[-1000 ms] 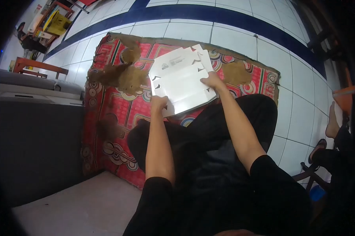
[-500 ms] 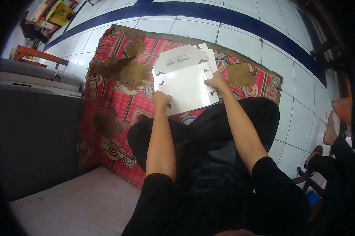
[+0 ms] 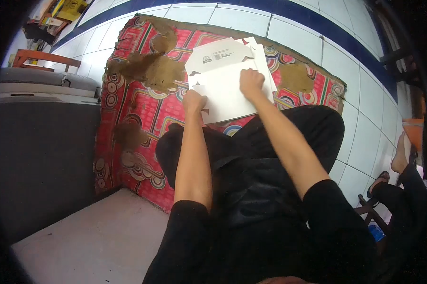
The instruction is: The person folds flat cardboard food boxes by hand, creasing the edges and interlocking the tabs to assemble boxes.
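A dark grey case [image 3: 47, 161] stood at left. The left hand [image 3: 194, 102] touched the left edge of flat, stacked white cartons [image 3: 223, 87] on the worn red mat [image 3: 149, 111]; the right hand [image 3: 252, 84], apart from it, curled over their right part, hiding some. Whether either gripped, I couldn't tell.

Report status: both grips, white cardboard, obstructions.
Left grip at left edge of white cardboard. Right grip curled over its right side. Cardboard spread open, print showing. No obstruction visible.

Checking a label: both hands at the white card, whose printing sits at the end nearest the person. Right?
Wrong end: the head view shows the printing at the far end. The left hand and right hand are at the white card, as stated.
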Available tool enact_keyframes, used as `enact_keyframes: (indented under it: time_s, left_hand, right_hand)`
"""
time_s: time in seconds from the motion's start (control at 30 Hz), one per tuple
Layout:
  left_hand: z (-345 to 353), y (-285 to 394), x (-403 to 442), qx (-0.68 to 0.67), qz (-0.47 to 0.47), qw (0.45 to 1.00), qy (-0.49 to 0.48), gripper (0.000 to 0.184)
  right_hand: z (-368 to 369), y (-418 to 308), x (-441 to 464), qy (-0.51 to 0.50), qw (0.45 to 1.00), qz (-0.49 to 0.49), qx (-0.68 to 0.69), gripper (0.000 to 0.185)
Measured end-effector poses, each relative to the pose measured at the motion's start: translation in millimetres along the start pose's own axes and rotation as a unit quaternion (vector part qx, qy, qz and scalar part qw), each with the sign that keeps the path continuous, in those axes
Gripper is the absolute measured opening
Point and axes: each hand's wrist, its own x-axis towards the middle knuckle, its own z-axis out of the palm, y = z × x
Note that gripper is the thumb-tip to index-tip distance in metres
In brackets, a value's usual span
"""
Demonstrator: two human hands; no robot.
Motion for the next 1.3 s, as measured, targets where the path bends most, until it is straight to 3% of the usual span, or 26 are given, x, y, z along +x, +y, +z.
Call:
enact_keyframes:
  time_s: [0.2, 0.33, 0.47, 0.6, 0.67, 0.73, 0.77, 0.8, 0.83, 0.87, 0.93, 0.97, 1.13, 1.2, 1.27, 1.3]
  left_hand:
    - [3, -10, 13, 0.017, 0.023, 0.999, -0.024, 0.047]
    - [13, 21, 0, 0.122, 0.088, 0.988, 0.044, 0.028]
    - [53, 81, -13, 0.34, 0.178, 0.914, 0.132, 0.013]
    - [64, 100, -5, 0.39, 0.138, 0.909, 0.049, 0.008]
    - [47, 84, -5, 0.386, 0.174, 0.904, 0.053, 0.009]
    - [29, 46, 8, 0.278, 0.189, 0.939, 0.079, 0.016]
    - [11, 32, 12, 0.225, 0.148, 0.963, 0.002, 0.022]
    - [-4, 17, 17, 0.171, 0.107, 0.976, -0.08, 0.028]
    - [-1, -13, 24, -0.068, 0.09, 0.986, -0.119, 0.041]
    - [-3, -17, 24, -0.07, 0.099, 0.986, -0.119, 0.041]
    - [-7, -23, 20, -0.289, 0.042, 0.935, -0.202, 0.046]
    - [-8, -21, 26, -0.279, 0.003, 0.933, -0.229, 0.049]
    - [-28, -4, 9, -0.335, 0.037, 0.914, -0.225, 0.044]
    - [-31, -2, 5, -0.252, 0.054, 0.948, -0.188, 0.044]
    - [-34, -2, 4, -0.235, 0.082, 0.952, -0.179, 0.045]
    - [-35, -2, 4, -0.216, 0.107, 0.956, -0.169, 0.045]
  right_hand:
    - [7, 41, 10, -0.065, 0.993, -0.017, 0.092, 0.019]
    - [28, 33, 10, 0.001, 0.995, -0.057, 0.077, 0.016]
    - [25, 11, 2, 0.013, 0.997, -0.06, 0.041, 0.015]
    - [29, 17, 4, 0.031, 0.997, -0.065, 0.027, 0.016]
    - [28, 32, 13, 0.004, 0.997, -0.062, 0.044, 0.015]
    - [25, 52, 20, -0.072, 0.991, -0.019, 0.113, 0.024]
    - [14, 61, 21, -0.065, 0.991, -0.017, 0.116, 0.024]
    - [-5, 74, 21, -0.138, 0.981, 0.003, 0.138, 0.034]
    - [-18, 82, 18, -0.21, 0.965, 0.024, 0.158, 0.045]
    - [-17, 86, 20, -0.203, 0.966, 0.029, 0.156, 0.045]
    - [-1, 86, 29, -0.16, 0.959, 0.082, 0.217, 0.056]
    - [7, 87, 35, -0.152, 0.961, 0.084, 0.214, 0.056]
    - [40, 91, 61, -0.054, 0.934, 0.128, 0.329, 0.059]
    - [89, 105, 86, -0.035, 0.923, 0.116, 0.365, 0.055]
    - [98, 113, 98, -0.021, 0.911, 0.104, 0.399, 0.051]
    - [83, 117, 95, -0.076, 0.872, 0.128, 0.466, 0.045]
